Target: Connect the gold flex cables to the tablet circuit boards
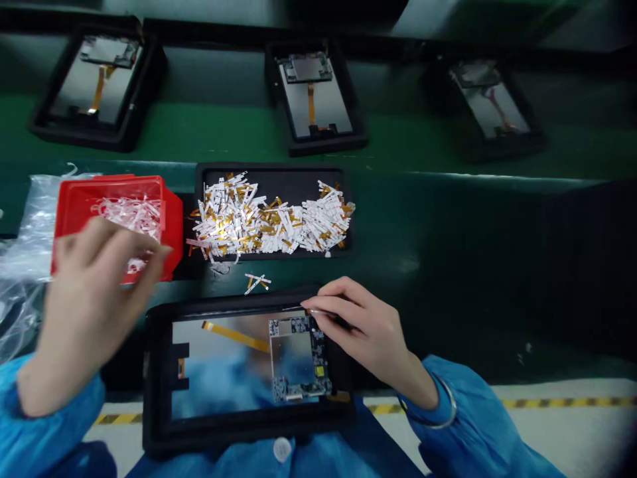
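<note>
My left hand [92, 295] hovers over the front of a red bin [172, 232] of thin whitish strips. Its thumb and fingers are pinched together, and whatever they may hold is too blurred to make out. My right hand [368, 328] grips what looks like slim metal tweezers [326, 313] at the upper right of a black-framed display panel [223, 385]. A circuit board [297, 358] lies on the right of the panel, near those fingertips. From the board an orange flex cable [236, 336] stretches left across the shiny panel, its far end loose.
Behind the panel is a black tray [293, 179] heaped with white-and-orange strips. A few loose strips [257, 283] lie before it. Clear plastic bags [34, 226] sit at left. Three similar framed panels [107, 93] [318, 99] [490, 109] stand along the green back surface.
</note>
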